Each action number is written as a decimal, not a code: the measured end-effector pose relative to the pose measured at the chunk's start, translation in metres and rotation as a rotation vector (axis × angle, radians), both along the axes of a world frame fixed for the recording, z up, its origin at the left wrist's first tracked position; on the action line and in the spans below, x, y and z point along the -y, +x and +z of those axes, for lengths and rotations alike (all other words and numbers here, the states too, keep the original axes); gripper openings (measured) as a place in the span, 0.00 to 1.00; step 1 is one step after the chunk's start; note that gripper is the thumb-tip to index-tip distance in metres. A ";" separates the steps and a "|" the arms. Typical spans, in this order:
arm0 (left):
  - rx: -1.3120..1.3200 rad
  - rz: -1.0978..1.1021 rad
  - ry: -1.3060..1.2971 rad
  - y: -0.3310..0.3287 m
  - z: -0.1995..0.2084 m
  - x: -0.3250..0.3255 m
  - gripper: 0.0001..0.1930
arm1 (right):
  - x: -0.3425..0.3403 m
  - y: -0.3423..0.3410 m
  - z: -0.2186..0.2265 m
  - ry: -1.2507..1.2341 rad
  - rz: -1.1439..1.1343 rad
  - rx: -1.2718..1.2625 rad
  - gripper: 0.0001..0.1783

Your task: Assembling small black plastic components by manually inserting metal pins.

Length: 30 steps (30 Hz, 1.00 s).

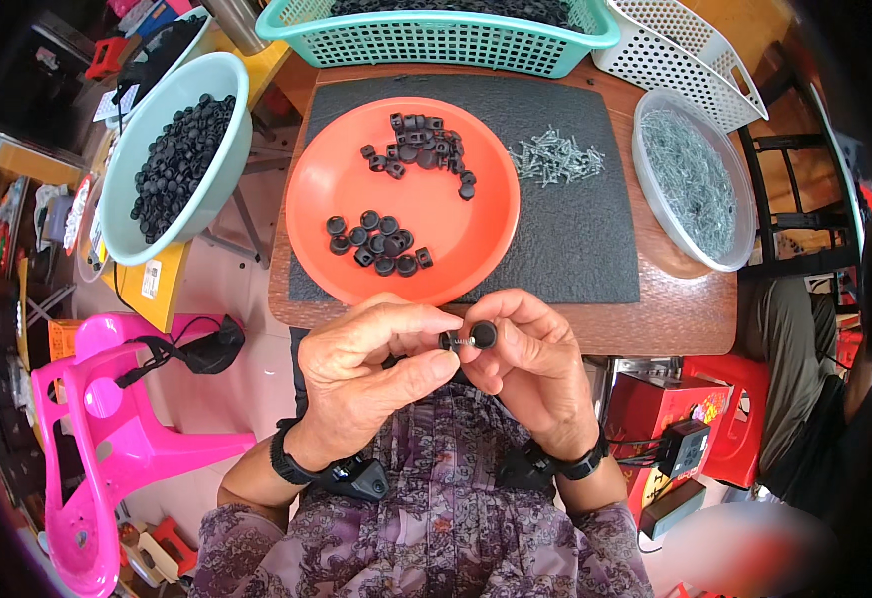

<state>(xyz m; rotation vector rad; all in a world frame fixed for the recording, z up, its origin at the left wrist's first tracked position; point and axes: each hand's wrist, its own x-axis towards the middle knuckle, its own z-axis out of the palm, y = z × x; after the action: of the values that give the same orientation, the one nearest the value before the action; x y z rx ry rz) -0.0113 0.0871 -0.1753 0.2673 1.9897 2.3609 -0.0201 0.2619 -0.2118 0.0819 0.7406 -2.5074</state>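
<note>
The left hand pinched a small black piece between thumb and forefinger, while the right hand held a round black cap, with a thin metal spring bridging the two just off the plate's near rim. The join seemed to call for keeping both parts in one line and pressing evenly, since a tilted push could have bent the spring or flicked it away. The fingers partly hid the seats, so a steady pinch mattered. Beyond them, an orange plate bore two clusters of black parts on a dark mat, beside a heap of small metal pieces; a clear tub stood at the table's right. Nothing blocked the fingertips, though the plate's rim left little room for reaching forward.
</note>
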 end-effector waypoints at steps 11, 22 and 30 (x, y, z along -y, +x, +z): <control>0.017 0.079 -0.122 0.000 0.000 -0.004 0.08 | 0.004 0.000 0.000 0.052 -0.003 0.028 0.16; -0.011 0.136 -0.249 0.000 0.000 -0.008 0.08 | 0.005 0.001 0.000 0.087 -0.014 0.024 0.15; -0.065 0.110 -0.354 -0.002 -0.001 -0.005 0.08 | 0.007 0.001 -0.003 0.116 -0.014 0.005 0.14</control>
<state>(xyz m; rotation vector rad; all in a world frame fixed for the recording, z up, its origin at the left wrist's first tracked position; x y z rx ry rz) -0.0130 0.0925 -0.1761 0.2257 2.4601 2.0251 -0.0195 0.2551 -0.2152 0.1347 0.8864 -2.4750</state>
